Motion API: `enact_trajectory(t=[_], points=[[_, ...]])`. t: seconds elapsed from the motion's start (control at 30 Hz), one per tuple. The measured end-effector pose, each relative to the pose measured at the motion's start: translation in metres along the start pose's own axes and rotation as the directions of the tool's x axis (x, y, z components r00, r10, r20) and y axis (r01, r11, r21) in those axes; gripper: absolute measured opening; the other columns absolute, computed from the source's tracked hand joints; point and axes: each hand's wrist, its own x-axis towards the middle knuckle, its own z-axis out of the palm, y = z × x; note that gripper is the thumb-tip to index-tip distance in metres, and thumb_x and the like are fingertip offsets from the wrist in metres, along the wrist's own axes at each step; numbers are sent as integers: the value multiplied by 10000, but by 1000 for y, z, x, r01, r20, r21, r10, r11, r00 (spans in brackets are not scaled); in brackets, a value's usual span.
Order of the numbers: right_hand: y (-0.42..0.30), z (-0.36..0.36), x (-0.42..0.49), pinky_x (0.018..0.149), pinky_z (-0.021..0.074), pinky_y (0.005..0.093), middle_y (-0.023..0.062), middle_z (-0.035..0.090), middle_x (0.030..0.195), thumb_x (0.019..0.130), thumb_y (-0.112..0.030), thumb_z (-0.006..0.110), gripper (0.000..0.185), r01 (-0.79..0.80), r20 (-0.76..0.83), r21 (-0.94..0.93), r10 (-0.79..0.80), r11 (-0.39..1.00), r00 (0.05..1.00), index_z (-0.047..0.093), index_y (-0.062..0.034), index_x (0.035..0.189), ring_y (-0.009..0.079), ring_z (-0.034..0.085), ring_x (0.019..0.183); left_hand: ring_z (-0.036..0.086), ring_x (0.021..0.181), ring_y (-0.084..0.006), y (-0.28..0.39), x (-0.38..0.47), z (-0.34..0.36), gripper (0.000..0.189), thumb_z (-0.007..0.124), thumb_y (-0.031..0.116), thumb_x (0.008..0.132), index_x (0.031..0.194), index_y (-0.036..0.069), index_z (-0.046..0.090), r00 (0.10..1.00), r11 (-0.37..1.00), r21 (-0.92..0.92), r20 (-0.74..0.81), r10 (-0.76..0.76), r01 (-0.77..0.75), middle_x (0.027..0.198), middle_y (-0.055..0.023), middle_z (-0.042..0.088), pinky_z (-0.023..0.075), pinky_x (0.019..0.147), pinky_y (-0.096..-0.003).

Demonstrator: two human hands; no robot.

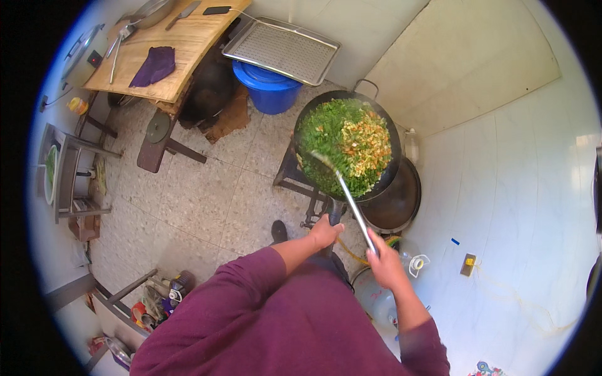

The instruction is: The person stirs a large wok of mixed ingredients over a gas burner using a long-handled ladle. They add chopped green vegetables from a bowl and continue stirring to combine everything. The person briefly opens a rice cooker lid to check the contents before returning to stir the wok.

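Observation:
My left hand (325,233) grips the dark handle (335,214) of a large black wok (393,136), which sits on a low metal stove stand (290,170). In my right hand (386,261) is the shaft of a long metal wok spatula (352,199). The spatula's blurred head reaches into the food near the wok's middle. Chopped greens (324,122) fill much of the wok. On its right side lies a pale yellow and orange chopped mixture (368,144), which looks like egg with carrot.
Close beside the wok are a wide dark pan (395,202), a clear bottle (412,145) and the tiled wall (489,188). Beyond stand a lidded blue bucket (275,97) under a perforated metal tray (282,49), and a wooden table (188,51). Large plastic jugs (376,296) are by my right arm.

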Motion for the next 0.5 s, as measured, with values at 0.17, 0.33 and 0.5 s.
enact_trajectory(t=[0.17, 0.33, 0.5], points=[[1, 1, 35, 670, 550, 364, 129, 709, 973, 1071, -121, 591, 618, -139, -16, 281, 149, 950, 989, 446, -191, 1668, 248, 677, 756, 649, 652, -186, -10, 14, -3, 276, 731, 231, 1017, 1104, 37, 554, 1000, 1000, -20, 6, -4, 4, 833, -66, 635, 554, 571, -387], [1, -24, 16, 410, 379, 264, -14, 544, 729, 1092, -102, 551, 643, -174, -66, 608, 268, 774, 961, 388, -230, 1701, 76, 465, 499, 643, 645, -194, -8, 12, -1, 283, 723, 220, 1019, 1133, 29, 548, 1000, 999, -39, 4, -13, 13, 819, -72, 623, 557, 567, -395], [47, 3, 78, 842, 571, 358, 166, 742, 1212, 1057, -99, 597, 603, -81, -435, 289, 206, 954, 877, 468, -84, 1646, 211, 699, 872, 672, 630, -203, -8, 13, -1, 398, 732, 256, 1009, 1216, -26, 541, 1000, 1000, 15, 7, -13, 13, 819, -106, 674, 564, 609, -395]])
